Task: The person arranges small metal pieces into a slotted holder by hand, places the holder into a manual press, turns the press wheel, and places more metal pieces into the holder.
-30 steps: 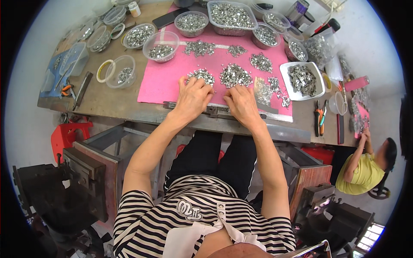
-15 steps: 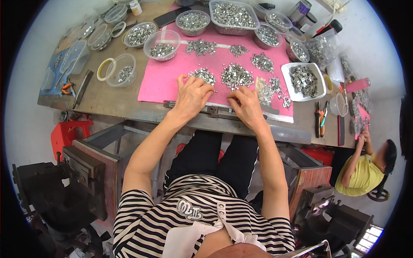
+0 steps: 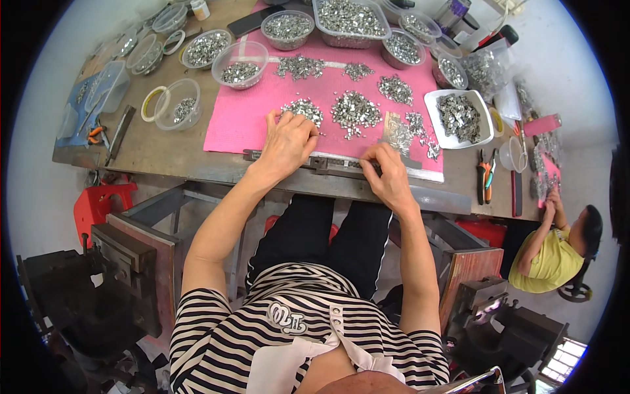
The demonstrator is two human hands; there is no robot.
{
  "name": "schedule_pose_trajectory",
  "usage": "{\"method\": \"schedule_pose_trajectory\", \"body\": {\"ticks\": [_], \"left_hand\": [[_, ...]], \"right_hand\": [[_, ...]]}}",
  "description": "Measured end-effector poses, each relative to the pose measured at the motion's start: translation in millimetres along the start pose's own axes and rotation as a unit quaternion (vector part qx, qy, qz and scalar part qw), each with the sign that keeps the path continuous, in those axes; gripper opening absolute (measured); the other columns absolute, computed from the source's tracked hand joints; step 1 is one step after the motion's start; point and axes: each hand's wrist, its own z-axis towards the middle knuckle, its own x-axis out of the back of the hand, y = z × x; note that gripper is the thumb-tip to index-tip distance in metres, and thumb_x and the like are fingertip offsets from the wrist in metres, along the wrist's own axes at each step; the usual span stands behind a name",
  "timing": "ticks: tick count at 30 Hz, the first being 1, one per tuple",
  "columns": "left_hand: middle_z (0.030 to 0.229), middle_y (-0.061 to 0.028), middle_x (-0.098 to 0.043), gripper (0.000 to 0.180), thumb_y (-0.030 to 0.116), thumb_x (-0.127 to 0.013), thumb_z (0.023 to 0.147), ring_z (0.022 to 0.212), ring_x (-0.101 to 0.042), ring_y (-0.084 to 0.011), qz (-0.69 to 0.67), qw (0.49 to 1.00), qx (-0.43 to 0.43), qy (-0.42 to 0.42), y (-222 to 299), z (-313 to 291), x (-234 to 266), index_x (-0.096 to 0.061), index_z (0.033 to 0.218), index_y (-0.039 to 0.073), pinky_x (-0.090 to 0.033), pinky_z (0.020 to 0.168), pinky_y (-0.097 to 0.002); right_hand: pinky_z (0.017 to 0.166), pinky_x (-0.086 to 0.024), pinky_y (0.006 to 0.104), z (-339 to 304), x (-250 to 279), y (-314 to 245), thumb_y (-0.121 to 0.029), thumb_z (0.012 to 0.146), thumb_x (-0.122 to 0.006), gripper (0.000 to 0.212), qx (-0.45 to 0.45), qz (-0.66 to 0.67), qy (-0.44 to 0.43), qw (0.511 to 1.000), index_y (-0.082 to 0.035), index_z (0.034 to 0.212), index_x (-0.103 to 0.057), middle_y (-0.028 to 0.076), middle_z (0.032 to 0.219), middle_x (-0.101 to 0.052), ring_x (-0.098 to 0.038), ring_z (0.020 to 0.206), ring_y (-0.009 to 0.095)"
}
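Note:
A long dark metal bar fixture (image 3: pixel 320 164), with a slotted strip along it, lies by the near edge of the pink mat (image 3: pixel 226 134). Beyond its left part, my left hand (image 3: pixel 287 143) rests with bent fingers at a small pile of shiny metal pieces (image 3: pixel 303 110). Its fingertips are partly hidden. My right hand (image 3: pixel 388 174) is over the fixture's right part, thumb and forefinger drawn together at the strip. Whatever they pinch is too small to make out. Between the hands and just beyond sits a larger pile of metal pieces (image 3: pixel 355 111). A patch of flat, lined-up pieces (image 3: pixel 398 133) lies past my right hand.
Clear tubs of metal pieces (image 3: pixel 287 27) line the far side. A white tray (image 3: pixel 484 136) holds more, at right, near pliers (image 3: pixel 485 177). Tape rings (image 3: pixel 155 105) and a tub (image 3: pixel 188 123) stand left. A person in a yellow shirt (image 3: pixel 548 262) sits far right.
My right hand has come nearer and a little to the right, from the mat down onto the fixture. My left hand stays by the small pile. The whole view has shifted slightly.

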Motion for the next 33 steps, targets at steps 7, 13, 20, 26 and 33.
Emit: {"method": "schedule_pose_trajectory", "body": {"ticks": [7,13,20,26,33], "left_hand": [[0.086,-0.0031,-0.064,0.005,0.014,-0.071,0.085,0.093,-0.059,-0.0240,-0.014,1.000,0.007,-0.016,-1,0,2,-0.069,0.087,0.009,-0.033,0.100,-0.0523],[0.084,-0.0026,-0.062,0.006,0.013,-0.072,0.085,0.090,-0.058,-0.0228,-0.011,1.000,0.004,-0.021,-1,-1,4,-0.069,0.088,0.009,-0.033,0.102,-0.0516],[0.084,-0.0019,-0.061,0.007,0.013,-0.073,0.086,0.089,-0.058,-0.0222,-0.009,1.000,0.008,-0.014,2,-1,3,-0.071,0.092,0.010,-0.033,0.104,-0.0505],[0.084,-0.0013,-0.060,0.007,0.014,-0.073,0.086,0.090,-0.058,-0.0213,-0.019,1.000,0.013,-0.014,0,-3,5,-0.071,0.091,0.010,-0.032,0.105,-0.0501],[0.084,-0.0017,-0.060,0.007,0.013,-0.073,0.087,0.090,-0.058,-0.0215,-0.015,1.000,0.009,-0.009,1,-3,3,-0.070,0.091,0.010,-0.032,0.105,-0.0500]], "right_hand": [[0.079,-0.042,0.0387,-8,-7,-9,-0.001,0.081,-0.073,0.015,0.074,-0.086,0.027,0.993,-0.004,0.092,-0.062,0.009,0.093,-0.062,-0.059,0.087,0.028],[0.079,-0.042,0.0390,-2,-7,-10,0.000,0.082,-0.072,0.013,0.096,-0.083,0.033,0.991,-0.004,0.092,-0.065,0.008,0.091,-0.062,-0.059,0.088,0.028],[0.080,-0.042,0.0391,47,-47,-2,-0.004,0.085,-0.071,0.012,0.105,-0.104,0.056,0.987,-0.007,0.096,-0.069,0.008,0.090,-0.061,-0.060,0.089,0.027],[0.083,-0.042,0.0411,54,-51,-3,-0.006,0.084,-0.070,0.010,0.096,-0.086,0.015,0.991,-0.007,0.095,-0.070,0.008,0.090,-0.059,-0.059,0.091,0.027],[0.082,-0.042,0.0416,54,-58,-7,-0.008,0.084,-0.070,0.008,0.097,-0.113,0.010,0.989,-0.004,0.090,-0.066,0.010,0.087,-0.058,-0.058,0.089,0.029]]}}
